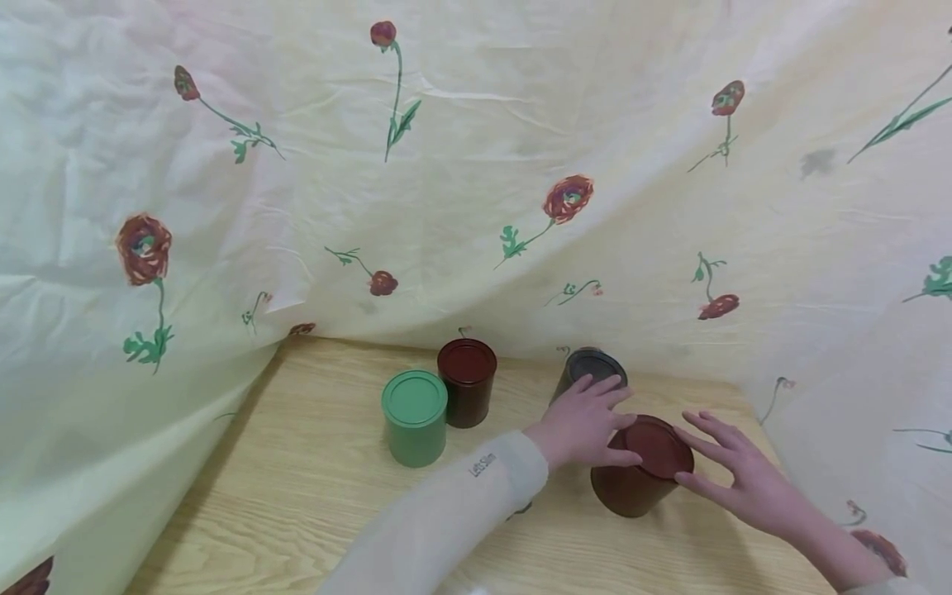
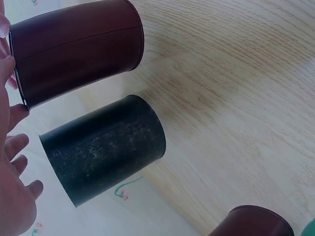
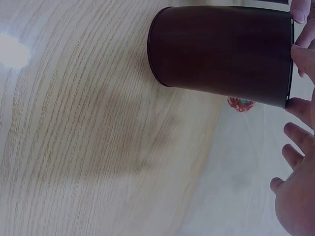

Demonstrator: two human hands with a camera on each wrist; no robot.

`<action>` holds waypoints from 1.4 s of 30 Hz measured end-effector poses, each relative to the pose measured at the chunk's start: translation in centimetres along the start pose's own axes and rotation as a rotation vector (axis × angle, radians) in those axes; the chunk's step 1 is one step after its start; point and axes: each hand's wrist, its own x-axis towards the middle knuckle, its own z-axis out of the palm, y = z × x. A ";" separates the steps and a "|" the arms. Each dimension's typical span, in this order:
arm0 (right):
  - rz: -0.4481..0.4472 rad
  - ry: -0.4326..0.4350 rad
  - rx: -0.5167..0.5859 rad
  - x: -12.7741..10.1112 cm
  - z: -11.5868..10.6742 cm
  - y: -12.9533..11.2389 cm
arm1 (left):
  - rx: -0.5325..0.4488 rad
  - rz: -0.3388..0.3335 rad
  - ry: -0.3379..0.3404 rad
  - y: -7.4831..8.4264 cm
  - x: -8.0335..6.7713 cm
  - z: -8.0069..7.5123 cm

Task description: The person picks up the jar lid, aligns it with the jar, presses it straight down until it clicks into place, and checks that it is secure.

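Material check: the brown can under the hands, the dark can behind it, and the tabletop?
Brown can: likely painted tin; smooth satin wall, straight side seam, rolled rim. Dark can: likely metal too; matte, speckled, scuffed coating. Tabletop: light wood or wood-look laminate; grain lines, can't tell which.

tabletop (image 1: pixel 312 463): pale wood, visible grain, smooth
brown tin (image 1: pixel 641 467): smooth, slight sheen
dark tin (image 2: pixel 106 147): matt, speckled, scuffed
backdrop cloth (image 1: pixel 476 165): thin, creased, flower-printed
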 end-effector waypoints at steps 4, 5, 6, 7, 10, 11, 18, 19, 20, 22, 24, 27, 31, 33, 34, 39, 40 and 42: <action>-0.007 0.012 -0.022 -0.1 0.1 -0.1 | 0.008 0.005 0.014 0.0 0.0 0.1; -0.011 0.016 -0.026 -0.1 0.2 -0.1 | 0.010 0.005 0.016 0.0 -0.1 0.2; -0.017 0.018 -0.026 -0.1 0.2 0.0 | 0.012 0.005 0.018 0.0 -0.1 0.2; -0.016 0.019 -0.029 -0.1 0.2 -0.1 | 0.014 0.005 0.017 0.0 -0.1 0.2; -0.029 0.020 -0.033 -0.2 0.3 -0.1 | 0.018 0.007 0.013 0.1 -0.2 0.1; -0.037 0.023 -0.034 -0.2 0.3 -0.2 | 0.018 0.009 0.012 0.1 -0.2 0.1; -0.064 0.053 -0.047 0.0 0.2 -0.8 | -0.015 0.018 0.011 0.3 -0.2 0.0; -0.060 0.053 -0.045 0.0 0.3 -0.9 | -0.023 0.018 0.013 0.4 -0.2 0.1; -0.056 0.053 -0.041 0.1 0.3 -1.0 | -0.030 0.017 0.014 0.4 -0.2 0.1; -0.048 0.049 -0.037 0.1 0.3 -1.1 | -0.039 0.013 0.013 0.5 -0.1 0.2; -0.046 0.047 -0.030 0.1 0.4 -1.2 | -0.047 0.009 0.010 0.6 0.0 0.3; -0.046 0.052 -0.027 0.1 0.6 -1.1 | -0.059 0.000 0.002 0.6 0.0 0.2; -0.030 0.046 -0.012 0.1 0.8 -0.9 | -0.067 -0.009 -0.002 0.6 0.0 0.2; -0.015 0.036 0.010 0.2 0.8 -0.7 | -0.071 -0.014 -0.003 0.6 0.0 0.2; -0.002 0.029 0.027 0.3 0.8 -0.6 | -0.075 -0.018 -0.006 0.6 0.0 0.2; 0.064 -0.006 0.112 0.4 0.7 -0.4 | -0.102 -0.038 -0.027 0.7 0.0 0.0; 0.079 -0.013 0.124 0.4 0.7 -0.4 | -0.109 -0.044 -0.035 0.8 0.0 -0.1; 0.102 -0.027 0.137 0.4 0.7 -0.4 | -0.117 -0.057 -0.048 0.9 0.0 -0.3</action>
